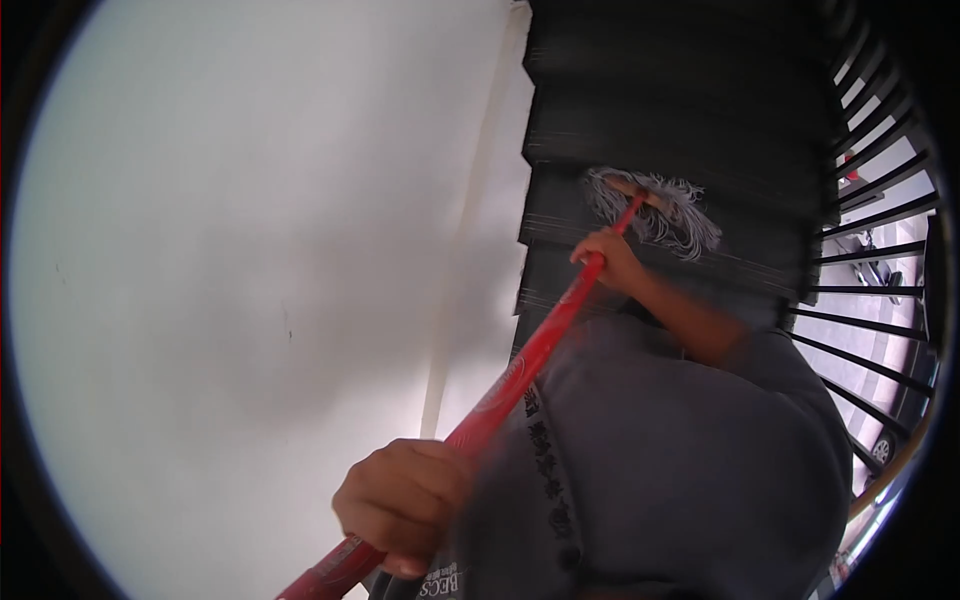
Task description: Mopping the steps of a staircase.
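Observation:
A string mop with a red handle (559,315) slants across my view. My left hand (405,499) is wrapped around its upper end, close to the camera. Farther down, my right hand (611,259) grips the same handle a short way above the mop head. Grey strands of the mop head (694,221) spread out from a brownish crosspiece over a dark stair tread (562,195). Part of my grey shirt (690,450) fills the lower right, and a strap with printed writing runs along it.
Dark stairs (675,97) run up the picture between a white wall (225,225) on the left and a railing with black bars (874,289) on the right. Through the bars, a motorcycle (870,262) and a vehicle's wheel (883,448) show on a paved floor.

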Demonstrator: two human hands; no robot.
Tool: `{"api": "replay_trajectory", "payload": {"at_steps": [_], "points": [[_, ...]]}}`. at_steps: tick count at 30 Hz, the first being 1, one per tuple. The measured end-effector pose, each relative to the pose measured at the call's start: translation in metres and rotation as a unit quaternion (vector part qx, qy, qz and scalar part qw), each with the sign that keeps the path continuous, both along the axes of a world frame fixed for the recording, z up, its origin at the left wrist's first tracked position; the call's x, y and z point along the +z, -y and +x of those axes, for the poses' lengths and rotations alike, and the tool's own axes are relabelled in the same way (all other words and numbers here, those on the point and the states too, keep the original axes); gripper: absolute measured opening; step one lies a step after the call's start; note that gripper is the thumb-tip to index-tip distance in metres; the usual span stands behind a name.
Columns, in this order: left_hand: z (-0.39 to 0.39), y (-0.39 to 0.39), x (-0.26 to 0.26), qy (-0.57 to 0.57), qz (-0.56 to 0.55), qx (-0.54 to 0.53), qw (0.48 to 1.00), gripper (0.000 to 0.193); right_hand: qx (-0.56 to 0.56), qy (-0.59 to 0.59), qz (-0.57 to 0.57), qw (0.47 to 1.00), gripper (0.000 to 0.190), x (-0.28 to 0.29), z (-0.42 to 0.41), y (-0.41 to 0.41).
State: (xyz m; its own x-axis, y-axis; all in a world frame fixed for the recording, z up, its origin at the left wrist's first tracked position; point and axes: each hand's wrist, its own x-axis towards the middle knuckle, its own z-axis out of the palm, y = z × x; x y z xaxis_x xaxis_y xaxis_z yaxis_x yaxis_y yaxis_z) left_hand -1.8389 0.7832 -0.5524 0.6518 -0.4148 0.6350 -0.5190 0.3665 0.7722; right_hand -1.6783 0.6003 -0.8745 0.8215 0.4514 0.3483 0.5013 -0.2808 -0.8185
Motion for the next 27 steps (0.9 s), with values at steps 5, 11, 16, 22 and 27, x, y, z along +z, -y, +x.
{"api": "replay_trajectory", "payload": {"at_steps": [5,11,16,22,27], "points": [[-0.015,-0.074,-0.023,-0.027,0.058,0.217,0.974,0.027,0.077,0.018,-0.007,0.997,0.012,-0.030,0.036,-0.104],[-0.046,-0.151,-0.022,-0.071,0.026,0.283,0.956,0.027,0.208,-0.038,-0.096,0.973,0.010,-0.023,0.011,-0.170],[-0.036,-0.202,0.006,-0.071,-0.013,0.135,0.988,0.021,0.191,-0.115,-0.106,0.969,0.012,-0.022,-0.047,-0.190],[-0.023,-0.187,-0.013,-0.117,0.001,0.040,0.992,0.027,0.254,-0.211,-0.177,0.927,0.020,-0.064,-0.096,-0.188],[-0.009,-0.213,0.026,-0.016,-0.015,-0.170,0.985,0.020,0.273,-0.057,-0.185,0.942,0.018,-0.001,-0.111,-0.199]]}}
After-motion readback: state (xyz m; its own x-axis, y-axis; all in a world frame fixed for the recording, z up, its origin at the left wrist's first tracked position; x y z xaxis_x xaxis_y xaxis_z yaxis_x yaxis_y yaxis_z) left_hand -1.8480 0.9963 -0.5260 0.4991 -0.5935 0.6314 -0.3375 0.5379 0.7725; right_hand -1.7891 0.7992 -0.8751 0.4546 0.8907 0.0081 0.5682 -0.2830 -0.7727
